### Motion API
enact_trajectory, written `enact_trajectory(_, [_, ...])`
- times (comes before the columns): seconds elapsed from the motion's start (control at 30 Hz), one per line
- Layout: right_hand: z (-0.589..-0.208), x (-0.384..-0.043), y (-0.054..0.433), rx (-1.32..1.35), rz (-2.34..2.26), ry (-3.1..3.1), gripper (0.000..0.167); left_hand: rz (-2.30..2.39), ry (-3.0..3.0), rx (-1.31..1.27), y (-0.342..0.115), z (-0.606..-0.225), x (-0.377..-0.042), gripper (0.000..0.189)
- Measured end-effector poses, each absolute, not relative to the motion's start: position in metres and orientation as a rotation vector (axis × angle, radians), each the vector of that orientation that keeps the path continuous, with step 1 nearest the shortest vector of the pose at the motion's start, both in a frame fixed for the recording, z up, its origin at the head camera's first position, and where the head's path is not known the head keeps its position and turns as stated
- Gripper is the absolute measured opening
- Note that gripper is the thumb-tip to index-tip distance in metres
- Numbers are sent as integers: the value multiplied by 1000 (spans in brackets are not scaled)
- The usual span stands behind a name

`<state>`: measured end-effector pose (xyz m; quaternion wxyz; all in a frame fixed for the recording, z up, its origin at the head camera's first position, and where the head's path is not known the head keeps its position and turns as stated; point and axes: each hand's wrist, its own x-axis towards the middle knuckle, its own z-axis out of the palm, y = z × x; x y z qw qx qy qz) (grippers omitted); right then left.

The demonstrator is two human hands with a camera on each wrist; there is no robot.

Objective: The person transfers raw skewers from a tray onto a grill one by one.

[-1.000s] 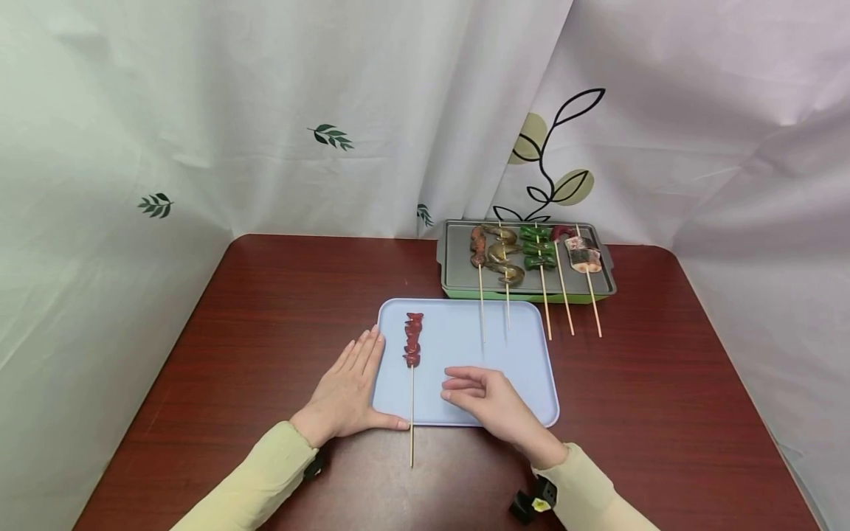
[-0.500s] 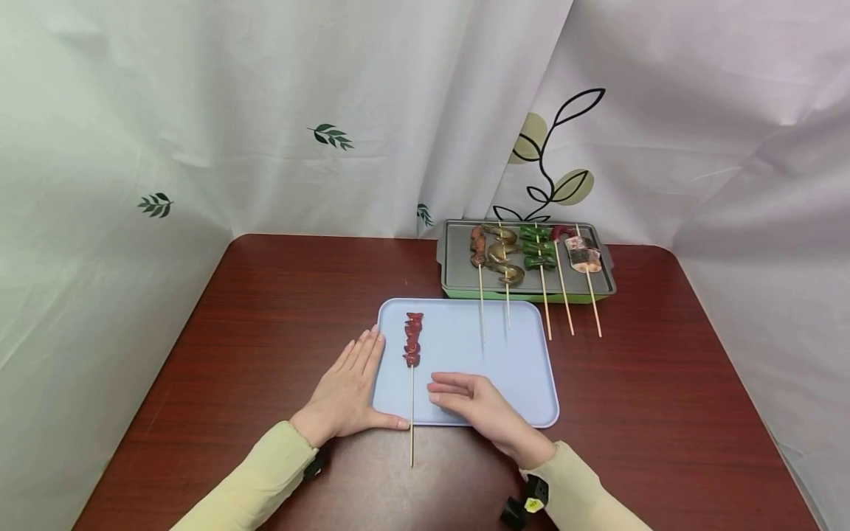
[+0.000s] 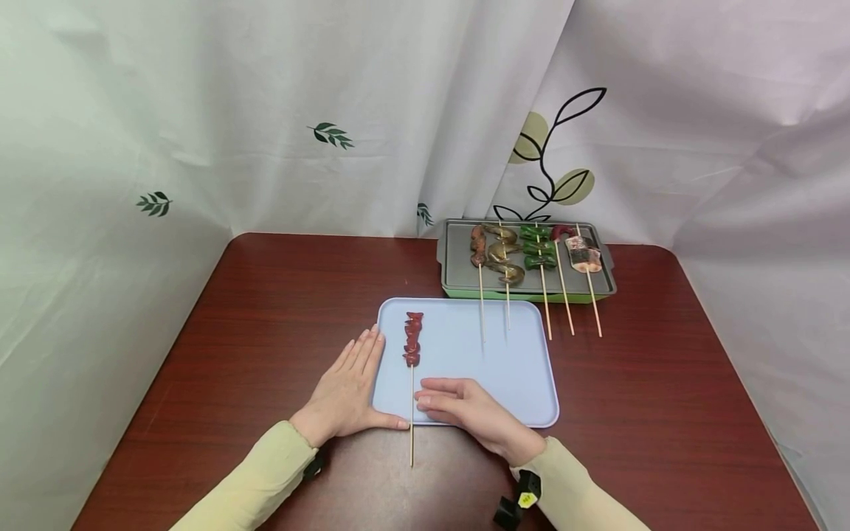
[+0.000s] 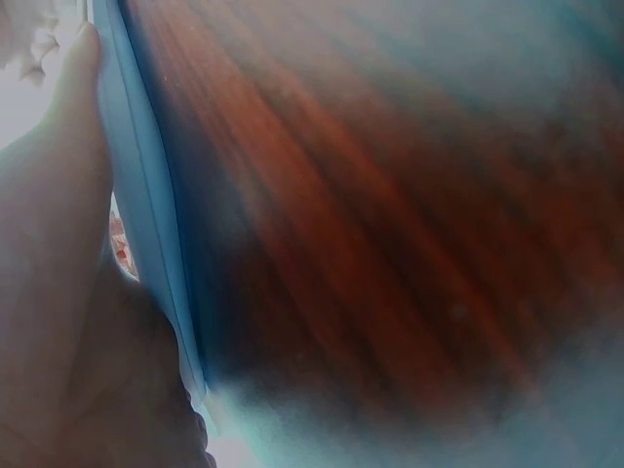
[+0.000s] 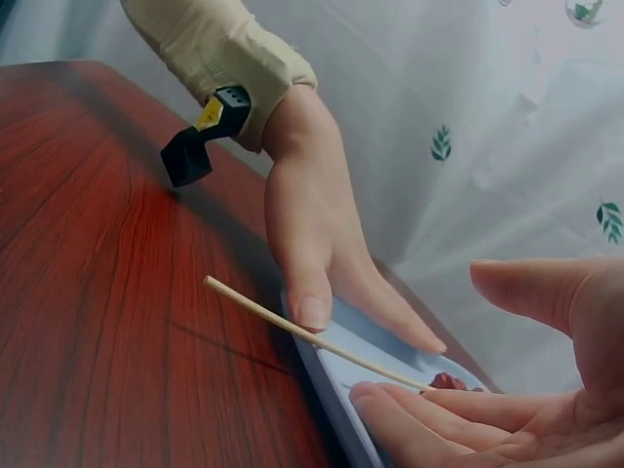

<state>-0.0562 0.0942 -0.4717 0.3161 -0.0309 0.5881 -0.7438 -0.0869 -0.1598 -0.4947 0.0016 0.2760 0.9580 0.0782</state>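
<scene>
A skewer of dark red meat pieces (image 3: 412, 341) lies on the left part of the light blue tray (image 3: 494, 354), its bare stick reaching past the front edge. My left hand (image 3: 348, 391) rests along the tray's left edge, fingers straight and thumb by the front rim near the stick. Just right of the stick is my right hand (image 3: 468, 413), held over the tray's front part. In the right wrist view, the right thumb (image 5: 531, 292) is spread from the fingers, with the stick (image 5: 258, 309) beyond them and nothing gripped.
Behind the tray stands a grey grill plate (image 3: 457, 258) on a green base. It bears skewers of brown meat (image 3: 478, 247), shrimp (image 3: 505, 253), green pepper (image 3: 538, 248), a curled dark red piece (image 3: 562, 231) and fish (image 3: 584, 258). Several sticks overhang its front.
My right hand has moved left across the tray and slightly toward the front, closer to the stick. The left hand, tray and skewers have stayed in place.
</scene>
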Motion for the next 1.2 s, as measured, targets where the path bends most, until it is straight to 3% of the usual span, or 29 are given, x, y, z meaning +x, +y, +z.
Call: enact_trajectory(1.2, [-472,-53,102,15,-1940,1477,51,174,2942,794,-156,-488,-87,143])
